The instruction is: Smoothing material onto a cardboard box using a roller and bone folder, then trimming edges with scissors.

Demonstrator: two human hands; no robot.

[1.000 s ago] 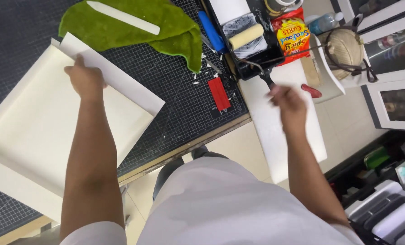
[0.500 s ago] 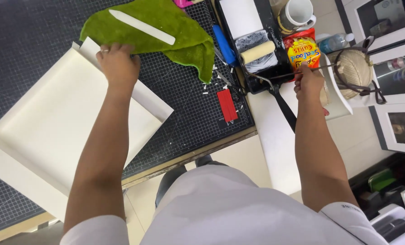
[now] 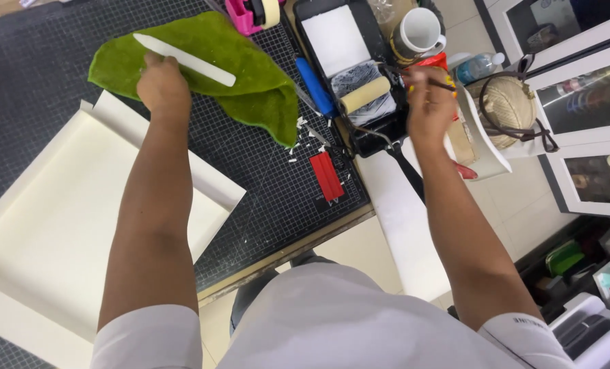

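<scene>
On the green cloth (image 3: 250,75), the left hand (image 3: 161,85) curls at the white folding tool (image 3: 185,60), while the right hand (image 3: 429,102) pinches a thin brush handle (image 3: 436,83) by the paint tray (image 3: 349,68).

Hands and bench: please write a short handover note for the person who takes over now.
Left hand: on the green cloth, at the end of the white folding tool; whether its grip is closed, cannot tell.
Right hand: grip closed on a thin dark brush handle, over the black roller tray.
Cream board tray lies on the cutting mat, untouched.
Done or left: cannot tell.
</scene>
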